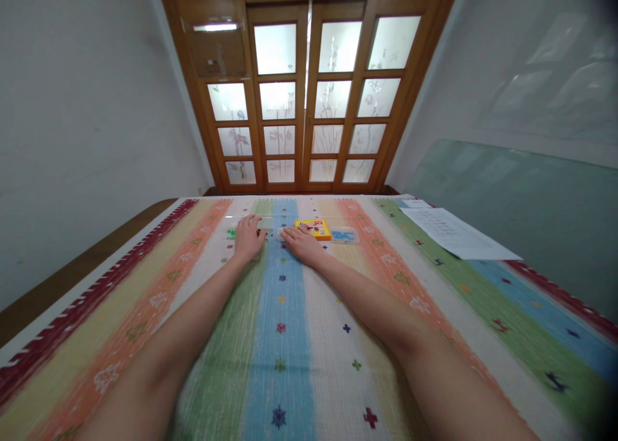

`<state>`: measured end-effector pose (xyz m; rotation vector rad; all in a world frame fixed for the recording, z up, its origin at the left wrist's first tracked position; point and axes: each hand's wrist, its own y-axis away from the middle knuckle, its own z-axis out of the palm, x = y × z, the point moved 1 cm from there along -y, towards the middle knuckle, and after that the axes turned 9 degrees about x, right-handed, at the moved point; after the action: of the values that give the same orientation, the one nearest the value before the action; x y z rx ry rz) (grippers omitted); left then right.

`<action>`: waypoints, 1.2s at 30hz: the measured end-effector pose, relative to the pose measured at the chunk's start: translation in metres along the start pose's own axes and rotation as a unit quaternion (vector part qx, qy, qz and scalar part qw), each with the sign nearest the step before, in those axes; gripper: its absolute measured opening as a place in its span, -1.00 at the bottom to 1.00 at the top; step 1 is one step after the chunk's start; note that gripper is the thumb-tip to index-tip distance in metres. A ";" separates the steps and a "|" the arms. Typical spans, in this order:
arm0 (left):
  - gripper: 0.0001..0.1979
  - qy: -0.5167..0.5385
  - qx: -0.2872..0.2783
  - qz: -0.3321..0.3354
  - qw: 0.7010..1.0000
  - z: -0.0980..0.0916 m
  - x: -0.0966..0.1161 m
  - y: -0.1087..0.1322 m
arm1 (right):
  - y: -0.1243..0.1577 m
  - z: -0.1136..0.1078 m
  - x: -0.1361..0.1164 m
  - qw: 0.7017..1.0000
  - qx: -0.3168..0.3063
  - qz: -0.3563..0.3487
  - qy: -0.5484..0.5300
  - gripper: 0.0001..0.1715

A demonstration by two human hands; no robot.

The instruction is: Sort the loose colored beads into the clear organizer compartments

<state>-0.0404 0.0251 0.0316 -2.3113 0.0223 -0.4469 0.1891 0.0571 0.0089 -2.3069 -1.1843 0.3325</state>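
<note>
Yellow box [322, 233], mid-surface at the far end, just beside right hand [302, 243]: red mark plus small print and pictures on top, too small to read. Paper sheet [451, 234] at right: rows of print, illegible at this size; smaller white paper [417, 204] just behind it.

Left hand [250, 236]: fingers bent, slightly apart, over a clear container with green pieces [231, 234]; grip looks loose, can't tell if it holds anything. Right hand: palm down, fingers stretched toward left hand, fingertips at a small pale item; can't tell whether grip is closed on it. Blue pieces [344, 235] in a clear tray right of the box.

Surface [58, 284]: brown edge visible at left, covered by striped cloth [281, 380] in blue, green, white, yellow, orange, dark red; snowflake, cross and animal motifs.

Room: wood-framed doors [308, 93] ahead, frosted panes with plant designs, brown panel [217, 55] at upper left; pale walls both sides; greenish glassy panel [521, 190] at right.
</note>
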 end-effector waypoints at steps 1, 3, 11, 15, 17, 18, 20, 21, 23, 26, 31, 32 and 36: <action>-0.56 0.001 0.000 -0.003 1.000 0.001 0.000 -0.002 | 0.000 0.000 -0.001 1.000 0.000 -0.009 -0.001 -0.50; -0.55 0.001 -0.002 -0.001 1.000 0.002 0.000 -0.007 | 0.000 0.001 -0.002 1.000 0.001 -0.020 -0.001 -0.51; -0.48 -0.012 -0.050 0.046 0.998 0.001 -0.009 -0.017 | 0.002 0.011 0.001 1.000 -0.001 0.009 -0.015 -0.51; -0.45 -0.021 -0.066 0.055 0.996 0.003 -0.011 -0.015 | 0.006 0.010 -0.001 0.999 0.006 0.025 -0.035 -0.48; -0.44 -0.024 -0.067 0.063 0.995 0.002 -0.010 -0.011 | 0.007 0.008 -0.002 0.999 0.013 0.030 -0.038 -0.48; -0.45 -0.025 -0.067 0.065 0.995 0.002 -0.009 -0.008 | 0.008 0.007 -0.003 0.999 0.018 0.033 -0.037 -0.49; -0.46 -0.024 -0.070 0.071 0.995 0.000 -0.007 -0.001 | 0.009 0.004 -0.003 0.998 0.030 0.041 -0.034 -0.52; -0.46 -0.023 -0.076 0.076 0.994 0.000 -0.006 0.004 | 0.009 0.003 -0.003 0.998 0.038 0.047 -0.033 -0.54; -0.46 -0.020 -0.096 0.092 0.991 -0.002 -0.005 0.014 | 0.009 0.001 -0.003 0.997 0.049 0.058 -0.035 -0.58; -0.43 -0.020 -0.135 0.114 0.984 -0.002 -0.008 0.027 | 0.009 0.000 -0.003 0.995 0.049 0.073 -0.043 -0.61; -0.37 -0.026 -0.195 0.124 0.973 -0.001 -0.018 0.040 | 0.009 -0.001 -0.003 0.994 0.047 0.085 -0.050 -0.65; -0.36 -0.025 -0.202 0.124 0.971 0.000 -0.020 0.041 | 0.009 -0.002 -0.003 0.994 0.048 0.086 -0.051 -0.65; -0.32 -0.030 -0.221 0.130 0.966 0.000 -0.023 0.043 | 0.010 -0.002 -0.003 0.994 0.052 0.083 -0.054 -0.63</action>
<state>-0.0571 -0.0021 -0.0053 -2.7064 0.4312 -0.2532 0.1950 0.0492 0.0050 -2.3261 -1.0006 0.5722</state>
